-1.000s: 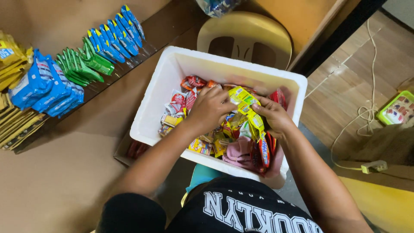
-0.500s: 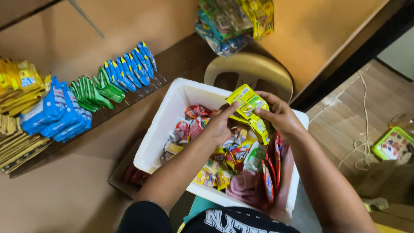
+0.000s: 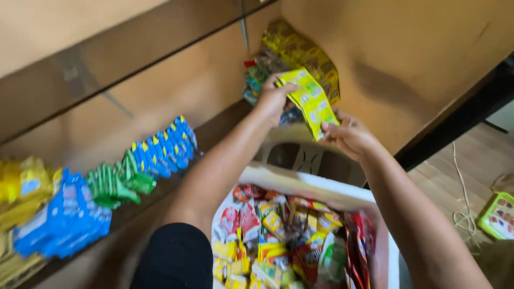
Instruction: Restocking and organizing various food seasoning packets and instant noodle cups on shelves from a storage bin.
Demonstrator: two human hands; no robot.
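Both hands hold a strip of yellow sachet packets (image 3: 310, 100) raised in front of a brown wall. My left hand (image 3: 272, 97) grips its upper end and my right hand (image 3: 350, 136) pinches its lower end. Behind the strip hang more yellow and mixed-colour sachet strips (image 3: 302, 53). Below my arms stands a white foam box (image 3: 300, 184) filled with several colourful snack packets (image 3: 278, 235).
On the left, rows of blue packets (image 3: 160, 150), green packets (image 3: 115, 182), more blue packs (image 3: 61, 219) and yellow packs (image 3: 21, 187) hang along a dark ledge. A beige plastic chair (image 3: 300, 155) sits behind the box. At the right lie a white cord (image 3: 463, 203) and a green box (image 3: 498, 214).
Both hands lifted the yellow strip out of the white box and up toward the hanging sachets on the wall. The camera tilted upward with them.
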